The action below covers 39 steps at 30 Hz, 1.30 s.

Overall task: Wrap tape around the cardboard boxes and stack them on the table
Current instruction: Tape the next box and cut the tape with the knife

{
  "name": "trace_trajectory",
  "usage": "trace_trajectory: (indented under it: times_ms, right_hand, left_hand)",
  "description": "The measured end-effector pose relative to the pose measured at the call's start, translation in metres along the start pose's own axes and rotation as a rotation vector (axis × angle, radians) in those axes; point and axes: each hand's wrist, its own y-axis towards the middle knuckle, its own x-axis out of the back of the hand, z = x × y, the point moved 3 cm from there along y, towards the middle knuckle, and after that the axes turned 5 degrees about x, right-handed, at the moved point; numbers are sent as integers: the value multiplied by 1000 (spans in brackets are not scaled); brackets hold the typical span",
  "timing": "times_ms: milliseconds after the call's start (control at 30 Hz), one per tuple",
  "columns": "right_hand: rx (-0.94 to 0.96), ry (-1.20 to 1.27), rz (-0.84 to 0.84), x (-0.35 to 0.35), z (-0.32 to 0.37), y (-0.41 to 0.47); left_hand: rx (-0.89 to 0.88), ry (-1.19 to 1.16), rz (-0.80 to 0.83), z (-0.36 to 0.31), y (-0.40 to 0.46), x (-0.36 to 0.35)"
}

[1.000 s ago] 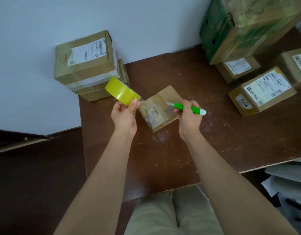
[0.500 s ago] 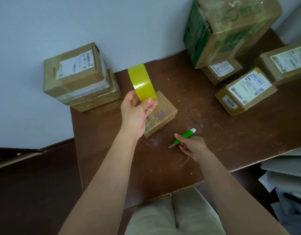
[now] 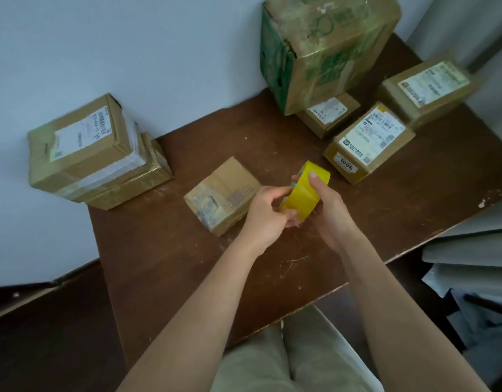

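Observation:
A small taped cardboard box [image 3: 221, 193] lies on the brown table [image 3: 187, 278], just left of my hands. Both hands hold a yellow tape roll [image 3: 303, 193] above the table, to the right of that box. My left hand [image 3: 265, 216] grips the roll's lower left side. My right hand [image 3: 330, 213] wraps it from the right, thumb on top of the band. A sliver of green, the cutter [image 3: 294, 184], shows at the roll's left edge; which hand holds it is hidden.
Two taped boxes [image 3: 82, 148] are stacked at the table's back left corner by the wall. At the back right a large green-printed box [image 3: 326, 49] sits on a small box [image 3: 329, 114], beside a box labelled 1006 [image 3: 368, 142] and another labelled box [image 3: 428, 91].
My left hand brought the tape roll down and to the right, away from the small box. My right hand rose from the table with the cutter and joined it on the roll.

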Motion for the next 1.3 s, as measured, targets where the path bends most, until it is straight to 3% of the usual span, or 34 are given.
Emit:
trace_trajectory:
  times_ms: [133, 267, 367, 433, 600, 833, 1100, 1300]
  right_hand:
    - [20, -52, -8, 25, -7, 1]
    - [66, -144, 1, 41, -14, 2]
    - [134, -370, 16, 50, -20, 5]
    - [180, -508, 40, 51, -27, 7]
    - [304, -617, -85, 53, -30, 14]
    - [321, -717, 16, 46, -26, 28]
    - [314, -749, -64, 56, -44, 35]
    - [325, -812, -121, 58, -49, 35]
  left_hand:
    - [76, -79, 84, 12, 0, -20]
    - [282, -197, -75, 31, 5, -31]
    - [493, -341, -123, 41, 10, -38]
    - [538, -334, -140, 41, 14, -39]
    - [533, -275, -195, 41, 27, -39]
    - [421, -115, -312, 51, 40, -33]
    - [251, 419, -354, 72, 44, -30]
    - [262, 434, -350, 79, 47, -24]
